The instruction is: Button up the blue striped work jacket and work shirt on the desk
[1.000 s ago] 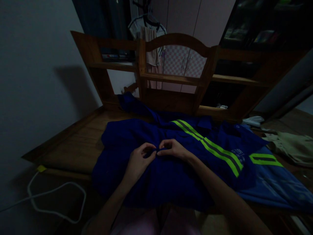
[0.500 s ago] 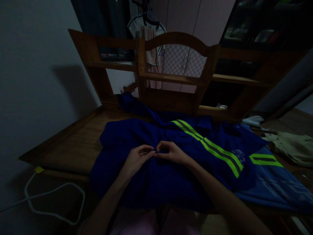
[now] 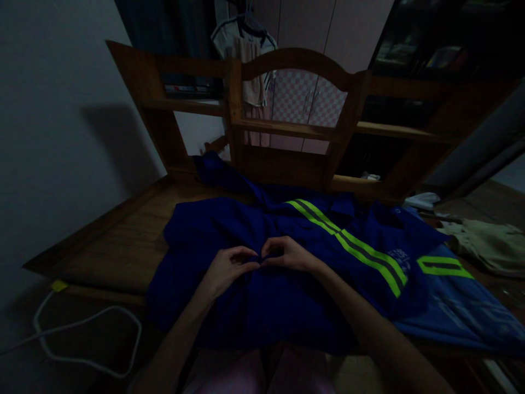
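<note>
A dark blue work jacket [image 3: 303,306] with yellow-green and grey reflective stripes lies spread over the wooden table, its collar end to the right. My left hand [image 3: 229,267] and my right hand [image 3: 289,254] meet near the middle of its front edge. Thumb and fingers of each hand pinch the blue cloth, the fingertips almost touching. Any button or other small part between them is too dark to make out. One sleeve [image 3: 221,171] stretches toward the back left.
Beneath the jacket at right lies a lighter blue garment [image 3: 459,312] with a reflective strip. A wooden shelf rack [image 3: 287,128] borders the table's back. A white cable [image 3: 88,323] loops at the left front. Beige cloth [image 3: 492,246] lies at far right.
Both hands stay at the same spot on the jacket. The left fingers have parted slightly from their earlier pinch, and the view has shifted a little.
</note>
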The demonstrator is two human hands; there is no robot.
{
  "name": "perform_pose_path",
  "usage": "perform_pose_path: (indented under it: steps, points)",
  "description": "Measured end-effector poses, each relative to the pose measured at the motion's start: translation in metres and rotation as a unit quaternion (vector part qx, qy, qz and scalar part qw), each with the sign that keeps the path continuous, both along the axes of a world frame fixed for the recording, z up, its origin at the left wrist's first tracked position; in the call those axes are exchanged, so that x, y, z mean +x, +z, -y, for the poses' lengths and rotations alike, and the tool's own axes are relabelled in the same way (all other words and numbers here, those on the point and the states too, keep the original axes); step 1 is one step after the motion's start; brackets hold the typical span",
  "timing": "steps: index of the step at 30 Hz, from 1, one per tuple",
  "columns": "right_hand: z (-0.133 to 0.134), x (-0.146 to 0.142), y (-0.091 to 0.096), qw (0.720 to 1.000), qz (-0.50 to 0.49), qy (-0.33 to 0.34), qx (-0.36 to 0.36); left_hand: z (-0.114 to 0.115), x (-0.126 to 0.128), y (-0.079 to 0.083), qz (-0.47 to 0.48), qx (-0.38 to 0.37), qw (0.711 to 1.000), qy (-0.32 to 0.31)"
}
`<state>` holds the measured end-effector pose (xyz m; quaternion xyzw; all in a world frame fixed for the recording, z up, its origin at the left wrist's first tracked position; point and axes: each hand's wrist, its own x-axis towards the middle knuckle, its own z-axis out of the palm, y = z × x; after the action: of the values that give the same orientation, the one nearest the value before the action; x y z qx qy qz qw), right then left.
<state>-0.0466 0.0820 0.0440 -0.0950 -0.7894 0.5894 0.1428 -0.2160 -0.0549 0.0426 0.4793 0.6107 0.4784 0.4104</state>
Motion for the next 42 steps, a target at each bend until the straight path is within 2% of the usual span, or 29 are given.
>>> perform_pose_path:
  steps: [5, 8, 13, 19, 24, 27, 30, 36, 39, 42]
  points:
    - [-0.003, 0.000, -0.001, 0.999, 0.005, 0.016, -0.028, 0.002, 0.004, 0.001, -0.059, 0.015, 0.998, 0.020]
    - [-0.003, -0.001, -0.003, 1.000, 0.004, 0.011, -0.020, 0.003, 0.006, 0.001, -0.101, 0.035, 0.994, 0.021]
    - [-0.004, -0.002, -0.005, 1.000, 0.000, 0.008, -0.010, 0.004, 0.012, -0.001, -0.184, 0.058, 0.979, 0.060]
    - [-0.003, -0.001, -0.004, 1.000, -0.006, 0.011, -0.015, 0.006, 0.017, 0.000, -0.184, 0.095, 0.977, 0.061]
    - [-0.002, -0.001, 0.001, 1.000, -0.011, 0.015, -0.002, 0.009, 0.017, 0.003, -0.264, 0.133, 0.950, 0.105]
    - [-0.005, 0.003, 0.009, 0.999, -0.002, -0.015, 0.042, 0.012, 0.018, 0.005, -0.295, 0.164, 0.932, 0.132]
    - [-0.011, 0.016, 0.028, 0.990, 0.053, -0.050, 0.118, 0.016, 0.017, 0.007, -0.311, 0.181, 0.919, 0.161]
    - [-0.023, 0.049, 0.073, 0.967, 0.143, -0.009, 0.212, 0.025, 0.013, 0.015, -0.324, 0.206, 0.906, 0.181]
    - [-0.029, 0.059, 0.076, 0.945, 0.151, -0.022, 0.289, 0.028, 0.011, 0.019, -0.331, 0.203, 0.901, 0.195]
    - [-0.033, 0.064, 0.062, 0.941, 0.127, -0.045, 0.311, 0.029, 0.006, 0.017, -0.338, 0.194, 0.897, 0.211]
